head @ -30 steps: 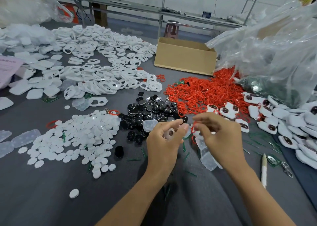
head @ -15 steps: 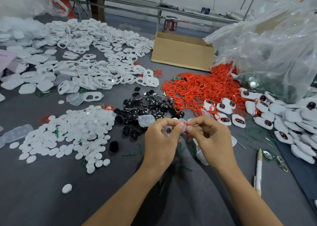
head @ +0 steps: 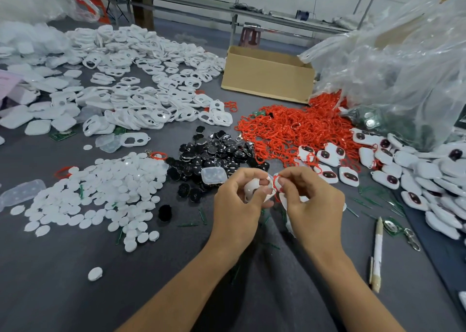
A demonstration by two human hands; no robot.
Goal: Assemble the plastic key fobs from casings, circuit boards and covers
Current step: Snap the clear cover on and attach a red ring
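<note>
Head view is giving me both hands meeting low over the grey desk [head: 50, 294]. I am watching the left hand [head: 235, 203] gripping a white fob casing [head: 253, 189] in curled fingers, while the right hand [head: 314, 200] is pinching a red ring [head: 276, 180] right at the casing's end. Behind them, black covers [head: 214, 152] are lying heaped between white discs [head: 100, 193] and a red ring pile [head: 297, 129]. Closed white fobs [head: 416, 177] are lying spread to the right.
</note>
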